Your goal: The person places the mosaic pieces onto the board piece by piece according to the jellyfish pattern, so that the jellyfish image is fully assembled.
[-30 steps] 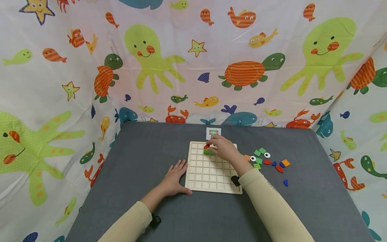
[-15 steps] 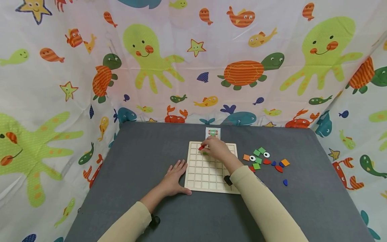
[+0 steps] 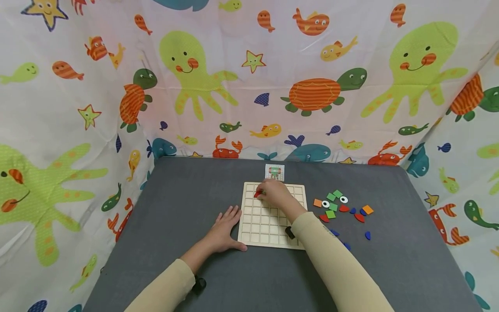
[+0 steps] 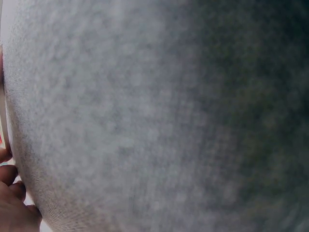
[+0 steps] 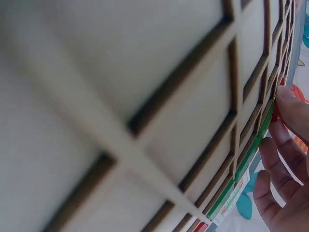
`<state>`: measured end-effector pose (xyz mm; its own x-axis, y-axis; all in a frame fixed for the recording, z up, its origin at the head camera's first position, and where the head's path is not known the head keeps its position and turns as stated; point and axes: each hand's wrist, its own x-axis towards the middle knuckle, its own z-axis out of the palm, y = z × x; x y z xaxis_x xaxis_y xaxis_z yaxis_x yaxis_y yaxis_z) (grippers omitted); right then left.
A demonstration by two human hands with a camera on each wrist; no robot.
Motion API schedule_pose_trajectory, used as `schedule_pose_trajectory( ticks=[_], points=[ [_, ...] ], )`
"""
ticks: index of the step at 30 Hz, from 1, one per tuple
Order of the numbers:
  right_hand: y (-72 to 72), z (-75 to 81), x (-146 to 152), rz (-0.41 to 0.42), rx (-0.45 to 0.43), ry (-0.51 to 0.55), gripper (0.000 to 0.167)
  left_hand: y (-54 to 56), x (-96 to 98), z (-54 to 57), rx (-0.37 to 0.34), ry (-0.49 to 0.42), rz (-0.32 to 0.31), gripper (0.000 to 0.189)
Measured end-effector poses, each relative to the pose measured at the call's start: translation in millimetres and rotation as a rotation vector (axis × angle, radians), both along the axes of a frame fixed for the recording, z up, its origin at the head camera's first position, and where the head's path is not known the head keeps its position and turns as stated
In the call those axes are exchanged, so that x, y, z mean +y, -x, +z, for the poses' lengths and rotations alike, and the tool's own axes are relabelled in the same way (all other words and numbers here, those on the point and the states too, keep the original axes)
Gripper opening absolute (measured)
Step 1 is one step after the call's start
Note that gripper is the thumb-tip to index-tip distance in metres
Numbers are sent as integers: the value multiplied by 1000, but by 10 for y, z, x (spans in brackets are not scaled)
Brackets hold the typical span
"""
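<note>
The work of filling the square, pale wooden grid board [image 3: 255,226] looks to be at an early stage. The person's right hand [image 3: 274,193] is over the far part of the board, its thumb and finger pinching a small, flat red piece [image 3: 257,194] at the left of that hand; whether this piece is fully seated in a cell cannot be told. The right wrist view shows flat green pieces [image 5: 249,151] lying in cells along the far side, with a bit of red at the lower edge of the view, so a few places seem done. The nearer rows show bare cells, though the hand and sleeve hide some. Most pieces lie loose on the grey table [image 3: 187,186] to the right: green squares [image 3: 330,214], orange squares [image 3: 317,202], white rings [image 3: 343,199], curved red pieces [image 3: 359,217] and small blue pieces [image 3: 367,235]. How many of these belong on the board is unclear; the small printed card [image 3: 274,170] beyond it may be the pattern, but is too small to read. The left hand [image 3: 223,230] lies with fingers spread at the board's left edge, apparently steadying it and gripping nothing.
</note>
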<state>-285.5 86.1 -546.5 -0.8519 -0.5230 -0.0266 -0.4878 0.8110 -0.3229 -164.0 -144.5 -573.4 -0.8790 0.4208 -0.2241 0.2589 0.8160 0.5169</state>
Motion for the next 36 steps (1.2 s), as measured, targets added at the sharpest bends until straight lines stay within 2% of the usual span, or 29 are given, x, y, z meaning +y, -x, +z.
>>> schedule_pose_trajectory(
  ticks=[6,12,16,25,36],
  points=[
    [-2,9,-32,1,-8,-17,20,2,-4,4,-1,-1,-4,124],
    [-17,62,3,8,19,30,31,2,-3,8,-3,-5,0,124],
    [-45,127,46,13,20,70,30,-4,-1,11,-3,-5,2,124],
    [-226,354,287,-15,13,157,31,-6,13,5,-4,10,5,125],
    [-456,442,711,-74,108,265,28,-26,18,20,-7,-19,6,124]
  ],
)
